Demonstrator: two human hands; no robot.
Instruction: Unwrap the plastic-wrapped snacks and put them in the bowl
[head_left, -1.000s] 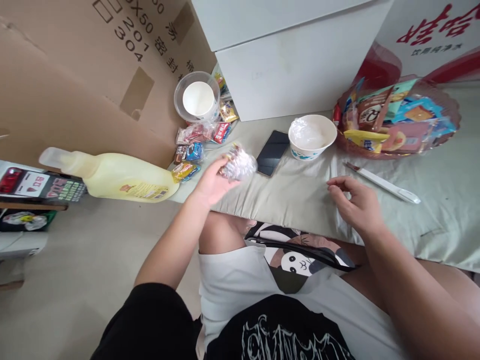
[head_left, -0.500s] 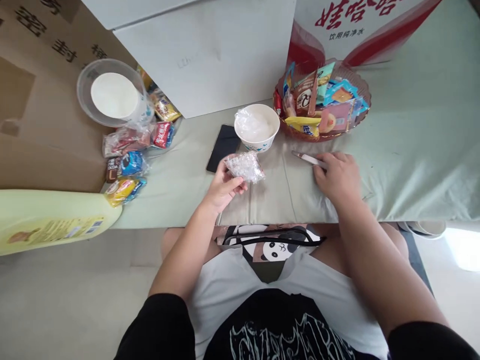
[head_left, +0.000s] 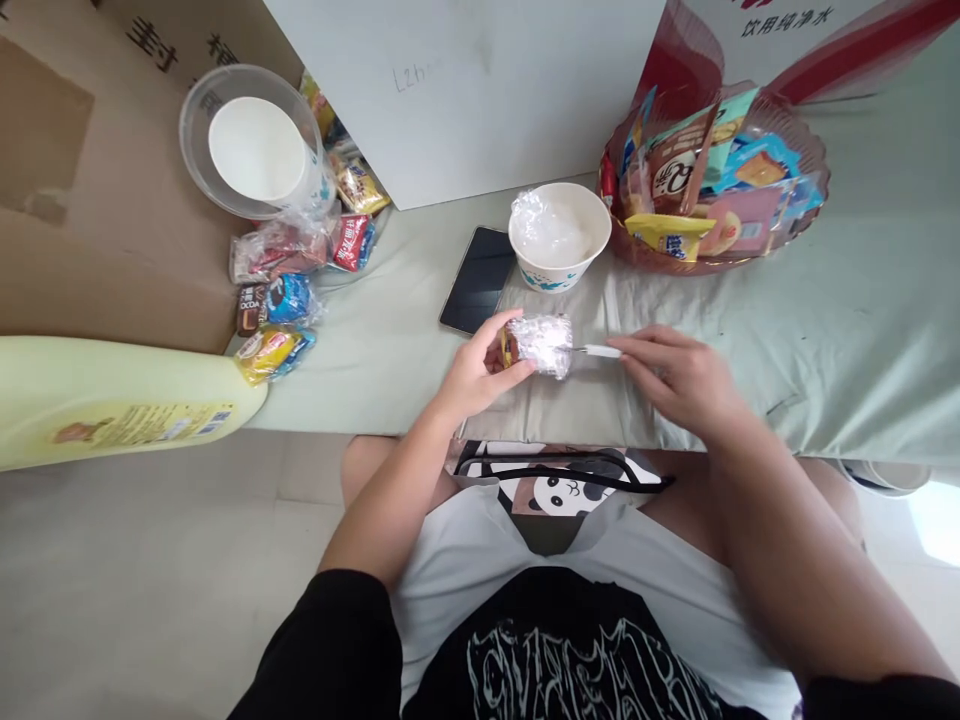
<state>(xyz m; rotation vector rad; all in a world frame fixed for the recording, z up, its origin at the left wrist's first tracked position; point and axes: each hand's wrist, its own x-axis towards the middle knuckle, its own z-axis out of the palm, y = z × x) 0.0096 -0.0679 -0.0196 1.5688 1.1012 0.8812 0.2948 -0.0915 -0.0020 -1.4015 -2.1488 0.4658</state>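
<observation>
My left hand (head_left: pixel 484 368) is closed on a small packet wrapped in crinkled clear plastic (head_left: pixel 545 345), holding it just above the cloth near the front edge. Some yellow and brown shows at the packet's left end. From the other side, my right hand (head_left: pixel 679 375) grips a small white-handled knife (head_left: pixel 602 351). Its thin tip points left and meets the plastic; how deep it goes I cannot tell. Behind the packet stands a white paper bowl (head_left: pixel 561 280) with crumpled clear film (head_left: pixel 551 228) in it.
A dark phone (head_left: pixel 478 280) lies left of the bowl. To the right is a pink glass dish (head_left: pixel 712 258) of snack packets. Several packets (head_left: pixel 289 298), a clear tub (head_left: pixel 196 130) with a white paper cup (head_left: pixel 259 150), a yellow bottle (head_left: pixel 127 400) and cardboard boxes stand at the left and back.
My right hand has lifted the knife off the cloth and brought its tip to the wrapped packet. The packet has turned in my left hand. The whole view has shifted slightly.
</observation>
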